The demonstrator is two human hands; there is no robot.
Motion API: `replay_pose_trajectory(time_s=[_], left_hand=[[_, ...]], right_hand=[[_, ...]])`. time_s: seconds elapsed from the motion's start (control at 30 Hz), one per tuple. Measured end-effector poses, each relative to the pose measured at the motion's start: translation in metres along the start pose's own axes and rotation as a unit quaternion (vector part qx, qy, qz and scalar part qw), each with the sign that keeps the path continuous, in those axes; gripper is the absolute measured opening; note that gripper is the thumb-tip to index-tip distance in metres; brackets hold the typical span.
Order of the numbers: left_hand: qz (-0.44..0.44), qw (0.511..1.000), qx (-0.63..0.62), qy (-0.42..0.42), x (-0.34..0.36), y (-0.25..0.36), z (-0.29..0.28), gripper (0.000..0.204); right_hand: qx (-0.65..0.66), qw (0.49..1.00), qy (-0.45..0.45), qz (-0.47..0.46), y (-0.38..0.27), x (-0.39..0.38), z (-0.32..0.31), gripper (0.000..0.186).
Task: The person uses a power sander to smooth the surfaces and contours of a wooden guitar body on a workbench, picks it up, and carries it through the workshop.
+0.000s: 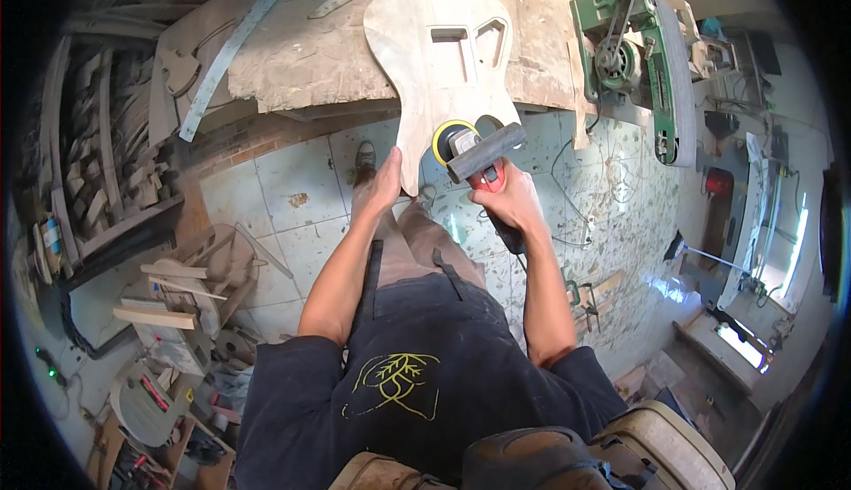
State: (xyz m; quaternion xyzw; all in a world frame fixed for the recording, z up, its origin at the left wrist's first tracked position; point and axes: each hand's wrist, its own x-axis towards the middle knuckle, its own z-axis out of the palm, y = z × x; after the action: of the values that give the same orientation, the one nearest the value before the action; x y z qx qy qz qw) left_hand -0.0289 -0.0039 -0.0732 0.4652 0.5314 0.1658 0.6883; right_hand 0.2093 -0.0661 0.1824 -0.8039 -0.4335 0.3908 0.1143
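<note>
A bare wooden guitar body (443, 73) lies flat on a rough, chipped workbench top (319, 56), its lower part sticking out past the front edge of the bench over the tiled floor (292, 189). 2 cut-out pockets show in its upper half.

The left hand (383, 184) is closed around the lower left horn of the guitar body, thumb on top and fingers wrapped under the overhanging edge. The right hand (505, 202) is shut tight on the red grip of a power sander (474, 153), whose round yellow pad (446, 138) sits against the lower edge of the guitar body, in the notch between its 2 horns. A dark crossbar handle on the sander points off to the right, just clear of the wood.

A long metal ruler (239, 38) lies slanted along the left side of the bench, well apart from the hands. A green machine with a belt and motor (634, 56) stands at the right end of the bench, near the guitar body but not touching it.

Below the overhang the floor is open, apart from the person's foot (365, 158) and scattered cable (585, 180). Stacked wooden parts (191, 286) crowd the lower left, away from both arms.
</note>
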Motion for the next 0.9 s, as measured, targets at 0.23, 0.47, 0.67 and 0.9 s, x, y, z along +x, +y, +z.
replay_pose_trajectory(time_s=[0.23, 0.47, 0.67, 0.9], left_hand=[[-0.097, 0.988, -0.115, -0.037, -0.029, 0.058, 0.004, 0.085], [-0.055, 0.998, -0.035, 0.015, -0.026, 0.033, -0.009, 0.085], [-0.058, 0.998, -0.024, 0.018, -0.025, 0.028, -0.009, 0.086], [-0.058, 0.998, -0.018, 0.022, -0.025, 0.028, -0.010, 0.087]], right_hand=[[0.000, 1.000, 0.003, 0.000, 0.009, 0.005, -0.004, 0.070], [-0.004, 1.000, -0.014, 0.006, 0.000, 0.003, -0.013, 0.070], [-0.018, 1.000, -0.024, -0.004, 0.003, 0.018, -0.013, 0.069], [-0.008, 1.000, -0.021, 0.000, 0.010, 0.009, -0.015, 0.066]])
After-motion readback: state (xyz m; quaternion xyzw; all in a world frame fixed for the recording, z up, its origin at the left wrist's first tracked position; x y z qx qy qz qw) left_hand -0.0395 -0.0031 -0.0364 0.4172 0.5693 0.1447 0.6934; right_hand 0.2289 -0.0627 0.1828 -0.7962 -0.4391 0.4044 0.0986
